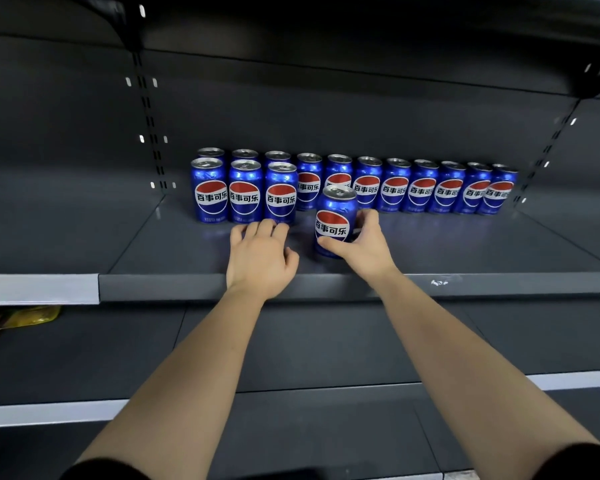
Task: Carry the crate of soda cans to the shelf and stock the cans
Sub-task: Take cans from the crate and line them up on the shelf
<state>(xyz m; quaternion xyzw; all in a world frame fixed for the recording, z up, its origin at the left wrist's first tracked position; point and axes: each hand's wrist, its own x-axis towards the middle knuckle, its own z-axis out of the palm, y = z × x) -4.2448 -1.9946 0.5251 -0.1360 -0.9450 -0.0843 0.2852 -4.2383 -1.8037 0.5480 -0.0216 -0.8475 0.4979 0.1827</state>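
Observation:
Several blue soda cans (395, 185) stand upright in a row along the back of a dark grey shelf (465, 244). A second row of three cans (245, 192) stands in front at the left. My right hand (364, 244) grips one more upright blue can (335, 220), with thumb on its front and fingers round its right side, just right of that front row. My left hand (260, 254) rests palm down on the shelf, its fingertips at the base of the front cans, holding nothing. No crate is in view.
The shelf's front lip (326, 285) runs under both wrists. A lower shelf (291, 341) lies beneath my forearms, with a yellow packet (18, 318) at its far left. Slotted uprights (149, 133) flank the bay, and another shelf overhangs above.

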